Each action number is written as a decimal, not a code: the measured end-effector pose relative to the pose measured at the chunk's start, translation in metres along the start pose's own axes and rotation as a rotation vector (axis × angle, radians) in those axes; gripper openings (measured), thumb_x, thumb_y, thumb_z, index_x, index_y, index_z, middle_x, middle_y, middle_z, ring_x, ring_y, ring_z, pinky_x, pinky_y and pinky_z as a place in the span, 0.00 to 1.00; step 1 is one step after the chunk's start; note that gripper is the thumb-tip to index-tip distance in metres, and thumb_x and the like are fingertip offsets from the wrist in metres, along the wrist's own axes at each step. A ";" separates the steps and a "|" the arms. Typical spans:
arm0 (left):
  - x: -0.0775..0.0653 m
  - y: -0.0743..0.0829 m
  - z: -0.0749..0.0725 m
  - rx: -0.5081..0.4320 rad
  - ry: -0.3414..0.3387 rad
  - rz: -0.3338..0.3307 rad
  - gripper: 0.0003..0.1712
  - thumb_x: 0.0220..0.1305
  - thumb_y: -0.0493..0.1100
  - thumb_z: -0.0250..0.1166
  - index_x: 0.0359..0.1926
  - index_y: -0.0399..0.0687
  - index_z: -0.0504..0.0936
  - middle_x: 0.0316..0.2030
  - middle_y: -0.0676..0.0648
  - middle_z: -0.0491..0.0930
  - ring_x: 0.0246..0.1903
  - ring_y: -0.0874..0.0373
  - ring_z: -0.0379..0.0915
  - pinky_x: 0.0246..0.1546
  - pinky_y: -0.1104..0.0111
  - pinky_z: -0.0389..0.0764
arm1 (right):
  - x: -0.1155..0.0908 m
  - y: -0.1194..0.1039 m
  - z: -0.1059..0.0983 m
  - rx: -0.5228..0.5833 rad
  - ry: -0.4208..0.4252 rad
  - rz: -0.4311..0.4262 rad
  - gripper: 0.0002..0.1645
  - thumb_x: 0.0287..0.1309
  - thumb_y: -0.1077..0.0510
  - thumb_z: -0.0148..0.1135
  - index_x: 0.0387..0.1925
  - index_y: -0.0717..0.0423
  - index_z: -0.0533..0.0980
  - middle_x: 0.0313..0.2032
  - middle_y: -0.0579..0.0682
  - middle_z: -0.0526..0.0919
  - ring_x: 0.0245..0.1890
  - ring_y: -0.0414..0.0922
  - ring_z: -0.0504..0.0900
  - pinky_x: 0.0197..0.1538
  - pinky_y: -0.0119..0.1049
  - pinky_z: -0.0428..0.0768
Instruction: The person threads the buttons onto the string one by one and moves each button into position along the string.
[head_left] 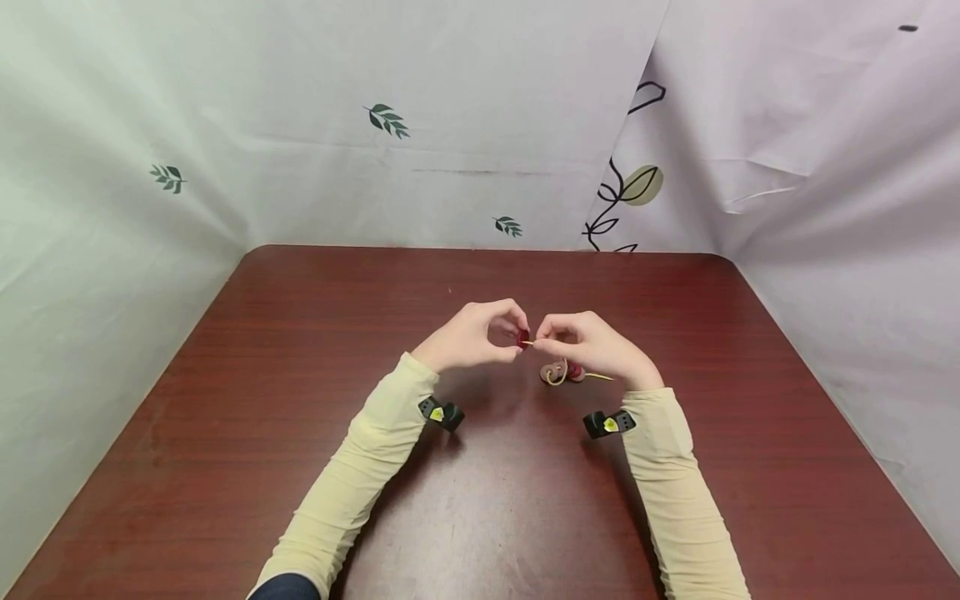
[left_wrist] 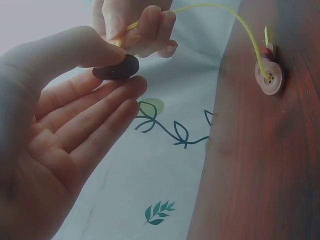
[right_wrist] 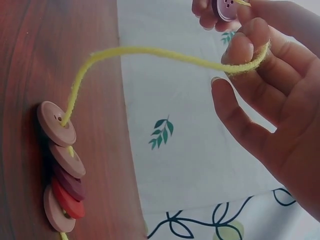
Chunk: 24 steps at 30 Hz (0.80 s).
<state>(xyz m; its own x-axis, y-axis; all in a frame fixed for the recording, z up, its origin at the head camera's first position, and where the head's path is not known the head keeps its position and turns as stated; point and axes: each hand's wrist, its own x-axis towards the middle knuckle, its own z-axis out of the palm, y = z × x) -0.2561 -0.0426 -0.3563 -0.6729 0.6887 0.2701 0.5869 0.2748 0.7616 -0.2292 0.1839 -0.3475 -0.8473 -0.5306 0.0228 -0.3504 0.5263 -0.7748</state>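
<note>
My left hand (head_left: 480, 335) pinches a dark red button (left_wrist: 117, 69) between thumb and fingertips, its rim toward me. Facing it, my right hand (head_left: 588, 340) pinches a yellow string (right_wrist: 150, 50) close to its end, right at the button's face. Whether the tip has entered a hole cannot be made out. From the right fingers the string arcs down to the table, where it runs through several threaded buttons (right_wrist: 67, 192), pinkish, red and purple. They lie in a row under my right hand.
Both hands hover over a reddish-brown wooden table (head_left: 300, 375). A white cloth (head_left: 450, 167) with leaf prints hangs behind and along its sides. Dark straps with small devices (head_left: 442, 412) sit at both wrists.
</note>
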 end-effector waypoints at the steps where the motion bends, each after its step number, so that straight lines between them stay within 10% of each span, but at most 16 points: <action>1: 0.000 0.000 0.000 0.000 -0.001 -0.003 0.14 0.53 0.33 0.68 0.41 0.45 0.77 0.38 0.48 0.84 0.43 0.60 0.84 0.51 0.70 0.79 | 0.000 0.000 0.000 -0.002 -0.001 -0.001 0.04 0.63 0.54 0.62 0.32 0.47 0.78 0.25 0.46 0.80 0.17 0.58 0.75 0.23 0.49 0.78; 24: 0.001 0.001 0.002 -0.045 -0.014 -0.002 0.14 0.53 0.32 0.67 0.42 0.42 0.77 0.39 0.45 0.83 0.43 0.57 0.84 0.48 0.74 0.80 | 0.003 0.004 0.003 0.023 -0.009 0.035 0.03 0.63 0.56 0.61 0.33 0.50 0.78 0.24 0.52 0.78 0.15 0.55 0.71 0.19 0.42 0.74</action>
<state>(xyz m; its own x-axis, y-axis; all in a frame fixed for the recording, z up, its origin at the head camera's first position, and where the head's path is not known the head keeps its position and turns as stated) -0.2555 -0.0406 -0.3564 -0.6673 0.6977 0.2606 0.5645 0.2456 0.7880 -0.2320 0.1824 -0.3519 -0.8553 -0.5181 -0.0096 -0.3117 0.5293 -0.7891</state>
